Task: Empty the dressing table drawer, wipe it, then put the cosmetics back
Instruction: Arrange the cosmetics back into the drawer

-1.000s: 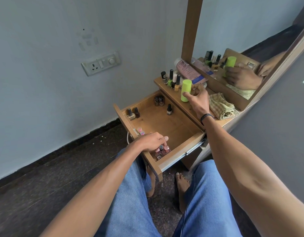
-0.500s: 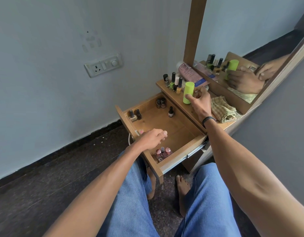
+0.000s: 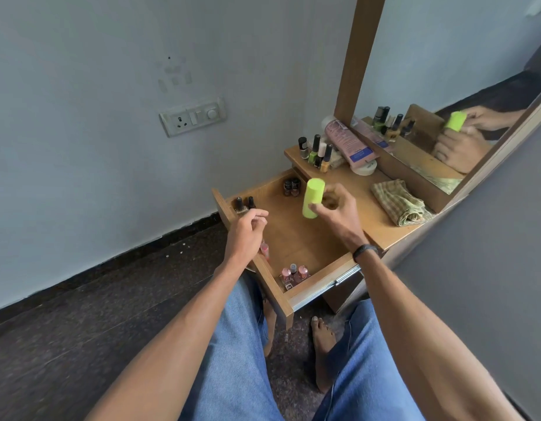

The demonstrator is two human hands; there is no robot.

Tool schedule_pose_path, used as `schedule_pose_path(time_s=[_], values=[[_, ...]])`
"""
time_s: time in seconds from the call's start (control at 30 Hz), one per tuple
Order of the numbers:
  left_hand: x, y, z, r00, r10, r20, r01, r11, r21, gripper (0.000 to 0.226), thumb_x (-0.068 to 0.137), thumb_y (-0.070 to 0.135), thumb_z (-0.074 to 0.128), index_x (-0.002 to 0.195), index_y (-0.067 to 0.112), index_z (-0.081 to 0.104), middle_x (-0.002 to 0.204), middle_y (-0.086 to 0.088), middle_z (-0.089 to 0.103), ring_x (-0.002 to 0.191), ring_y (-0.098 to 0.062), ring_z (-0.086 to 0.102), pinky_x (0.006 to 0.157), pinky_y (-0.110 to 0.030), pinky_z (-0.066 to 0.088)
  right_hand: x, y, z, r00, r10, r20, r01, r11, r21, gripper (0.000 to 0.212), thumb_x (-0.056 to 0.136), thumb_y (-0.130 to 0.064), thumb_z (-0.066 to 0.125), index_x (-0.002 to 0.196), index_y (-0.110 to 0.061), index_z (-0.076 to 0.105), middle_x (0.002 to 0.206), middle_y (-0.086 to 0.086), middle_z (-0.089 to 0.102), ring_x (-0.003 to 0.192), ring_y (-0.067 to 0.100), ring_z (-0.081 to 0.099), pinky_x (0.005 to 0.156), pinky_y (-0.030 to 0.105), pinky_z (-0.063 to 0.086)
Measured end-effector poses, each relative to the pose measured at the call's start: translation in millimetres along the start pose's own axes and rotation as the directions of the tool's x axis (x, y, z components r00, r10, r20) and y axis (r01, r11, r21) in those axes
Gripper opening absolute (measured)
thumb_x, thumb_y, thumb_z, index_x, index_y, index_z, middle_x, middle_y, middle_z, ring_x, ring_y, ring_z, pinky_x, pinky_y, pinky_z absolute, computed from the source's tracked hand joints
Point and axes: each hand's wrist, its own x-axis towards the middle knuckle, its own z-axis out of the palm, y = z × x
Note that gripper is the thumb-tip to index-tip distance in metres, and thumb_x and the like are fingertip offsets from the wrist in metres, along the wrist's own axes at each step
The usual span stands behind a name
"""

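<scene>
The open drawer (image 3: 317, 284) holds two dark nail polish bottles (image 3: 244, 204) at its far-left corner, two more (image 3: 291, 187) at the far wall, and three pink-capped ones (image 3: 294, 273) nearest. Above it, the right hand (image 3: 336, 211) pinches a lime-green cylinder (image 3: 313, 197), nearly upright with its top tipped far-right. The left hand (image 3: 246, 229) hovers, fingers loosely curled and holding nothing.

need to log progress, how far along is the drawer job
Likely putting back: small bottles stand in corners of the drawer, the cloth lies aside on the tabletop. In hand: right hand holds the green bottle over the drawer, left hand empty. Left: nail polishes and pink tube up top.
</scene>
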Motion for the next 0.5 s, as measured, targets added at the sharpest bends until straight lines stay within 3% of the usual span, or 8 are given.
schedule_pose_path(time_s=[0.1,0.2,0.27,0.33,0.4,0.5], values=[[4.4,-8.5,3.7,1.0,0.004,0.008,-0.004,0.998,0.057,0.022,0.099,0.018,0.053,0.114,0.022,0.068,0.107,0.007,0.069,0.098,-0.006,0.064,0.082,-0.022,0.053,-20.2,13.8,23.5,0.996,0.031,0.087,-0.031,1.0,0.001,0.029,0.08,-0.022,0.081,0.101,-0.024,0.062,0.106,-0.002,0.069,0.095,0.01,0.063,0.084,0.029,0.049],[5.1,-12.3,4.8,0.999,0.035,-0.013,-0.033,0.993,0.111,0.026,0.095,0.01,0.053,0.115,0.02,0.067,0.107,0.006,0.067,0.095,-0.005,0.062,0.082,-0.021,0.052,-30.3,25.4,41.4,0.987,0.066,0.146,-0.055,0.995,-0.078,0.03,0.079,-0.022,0.084,0.101,-0.02,0.063,0.099,-0.006,0.069,0.084,0.0,0.06,0.077,0.022,0.047],[4.3,-13.0,3.5,0.993,0.066,-0.096,-0.056,0.993,0.101,0.028,0.094,0.003,0.055,0.114,0.018,0.067,0.111,0.005,0.063,0.098,-0.006,0.059,0.086,-0.021,0.051,-29.1,29.1,46.9,0.977,0.105,0.186,-0.08,0.987,-0.136,0.034,0.077,-0.025,0.086,0.103,-0.02,0.064,0.098,-0.007,0.069,0.083,0.002,0.062,0.077,0.023,0.05],[4.6,-14.5,4.5,0.961,0.07,-0.267,-0.035,0.99,0.134,0.033,0.09,-0.002,0.058,0.115,0.017,0.067,0.118,0.004,0.061,0.11,-0.01,0.049,0.091,-0.026,0.047,-23.6,33.0,49.3,0.968,0.137,0.211,-0.103,0.981,-0.167,0.037,0.076,-0.025,0.087,0.104,-0.019,0.065,0.097,-0.007,0.07,0.085,0.006,0.065,0.08,0.027,0.054],[7.8,-16.5,5.3,0.901,-0.04,-0.432,0.085,0.993,0.086,0.042,0.087,-0.006,0.058,0.121,0.016,0.066,0.126,0.002,0.058,0.119,-0.017,0.04,0.091,-0.026,0.042,-19.1,36.5,52.0,0.959,0.155,0.239,-0.106,0.973,-0.205,0.039,0.076,-0.025,0.087,0.107,-0.019,0.064,0.098,-0.007,0.071,0.088,0.008,0.067,0.085,0.032,0.057],[15.8,-16.1,8.5,0.867,-0.165,-0.47,0.177,0.984,-0.02,0.047,0.09,-0.006,0.056,0.133,0.013,0.059,0.136,-0.004,0.051,0.125,-0.022,0.037,0.093,-0.029,0.045,-13.0,40.5,56.5,0.945,0.172,0.278,-0.097,0.96,-0.264,0.041,0.077,-0.026,0.087,0.11,-0.019,0.063,0.099,-0.008,0.071,0.09,0.007,0.068,0.089,0.036,0.058]])
